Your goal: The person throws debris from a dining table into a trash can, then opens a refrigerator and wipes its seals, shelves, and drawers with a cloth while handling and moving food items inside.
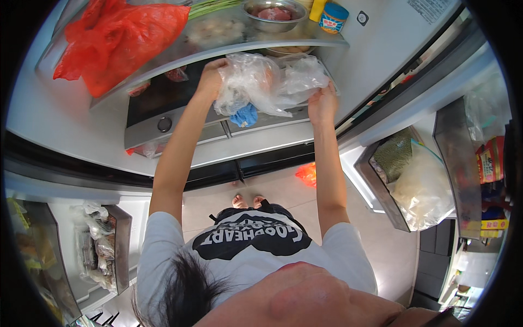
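Inside an opened refrigerator, a clear plastic bag (253,79) with something orange showing through it is stretched between my hands. My left hand (211,77) grips its left side, fingertips partly hidden behind the plastic. The right end of the clear plastic is pinched by my right hand (324,100). Whether this is one bag or two cannot be told. Just beneath the plastic hangs or lies a crumpled blue cloth or bag (245,115). A drawer (179,118) with a round dial sits below the shelf, dark inside, with wrapped meat (177,75) at its back.
The glass shelf (229,48) above holds a red plastic bag (122,41), green stalks (212,6), a steel bowl (276,18) with meat and a blue-lidded jar (334,18). Open doors on both sides carry filled bins (122,249). An orange-red bag (307,175) lies on the floor.
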Motion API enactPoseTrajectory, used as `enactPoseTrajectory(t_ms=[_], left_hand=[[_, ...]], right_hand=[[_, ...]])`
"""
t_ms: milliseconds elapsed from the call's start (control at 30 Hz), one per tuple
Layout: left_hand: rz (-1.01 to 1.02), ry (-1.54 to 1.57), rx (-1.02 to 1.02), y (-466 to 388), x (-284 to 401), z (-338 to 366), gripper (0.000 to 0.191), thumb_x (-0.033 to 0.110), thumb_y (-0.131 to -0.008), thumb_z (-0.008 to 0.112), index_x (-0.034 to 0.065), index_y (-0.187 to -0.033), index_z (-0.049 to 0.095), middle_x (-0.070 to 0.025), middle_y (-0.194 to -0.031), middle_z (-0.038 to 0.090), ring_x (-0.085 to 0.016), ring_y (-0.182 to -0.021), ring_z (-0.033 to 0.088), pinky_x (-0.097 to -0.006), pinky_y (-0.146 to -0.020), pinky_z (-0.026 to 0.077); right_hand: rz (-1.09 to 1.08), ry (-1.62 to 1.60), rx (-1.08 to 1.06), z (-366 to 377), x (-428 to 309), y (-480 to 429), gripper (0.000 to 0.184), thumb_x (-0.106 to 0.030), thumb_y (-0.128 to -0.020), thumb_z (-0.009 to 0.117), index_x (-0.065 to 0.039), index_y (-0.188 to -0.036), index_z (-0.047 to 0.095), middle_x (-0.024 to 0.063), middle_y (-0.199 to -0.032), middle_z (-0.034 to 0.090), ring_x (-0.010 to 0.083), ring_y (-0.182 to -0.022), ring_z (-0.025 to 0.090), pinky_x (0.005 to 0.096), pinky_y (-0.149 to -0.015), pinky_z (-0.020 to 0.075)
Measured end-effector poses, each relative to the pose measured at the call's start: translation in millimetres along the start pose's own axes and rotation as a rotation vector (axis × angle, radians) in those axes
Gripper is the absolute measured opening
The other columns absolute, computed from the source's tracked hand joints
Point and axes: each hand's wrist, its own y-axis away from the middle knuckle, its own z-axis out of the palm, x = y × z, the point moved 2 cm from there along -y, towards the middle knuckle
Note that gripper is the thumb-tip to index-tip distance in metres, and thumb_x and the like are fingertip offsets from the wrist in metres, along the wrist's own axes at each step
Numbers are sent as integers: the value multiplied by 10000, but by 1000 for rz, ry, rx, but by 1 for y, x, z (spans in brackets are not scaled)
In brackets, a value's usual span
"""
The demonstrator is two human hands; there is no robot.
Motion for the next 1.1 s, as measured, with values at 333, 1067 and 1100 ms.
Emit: enactPoseTrajectory(t_ms=[333,1067,1100], left_hand=[[46,-366,-171,17,18,7,341,78,-824,704,21,-1158,664,-39,-954,690,-124,-786,636,-283,-744,524],[154,-643,297,94,-6,-33,423,193,-814,764,20,-1180,642,-90,-1107,667,-141,-912,611,-267,-783,477],[151,-641,297,96,-2,-26,423,193,-814,764,20,-1180,642,-90,-1107,667,-141,-912,611,-267,-783,477]], right_hand=[[88,200,-30,8,41,-10,108,-100,-988,473,-84,-1045,564,27,-1067,612,137,-990,579,287,-902,448],[-991,1932,-692,45,-1,-1,81,-117,-773,687,-110,-849,660,42,-875,638,247,-939,579,455,-891,351],[-988,1935,-694,45,0,-4,81,-117,-773,687,-110,-849,660,42,-875,638,247,-939,579,455,-891,351]])
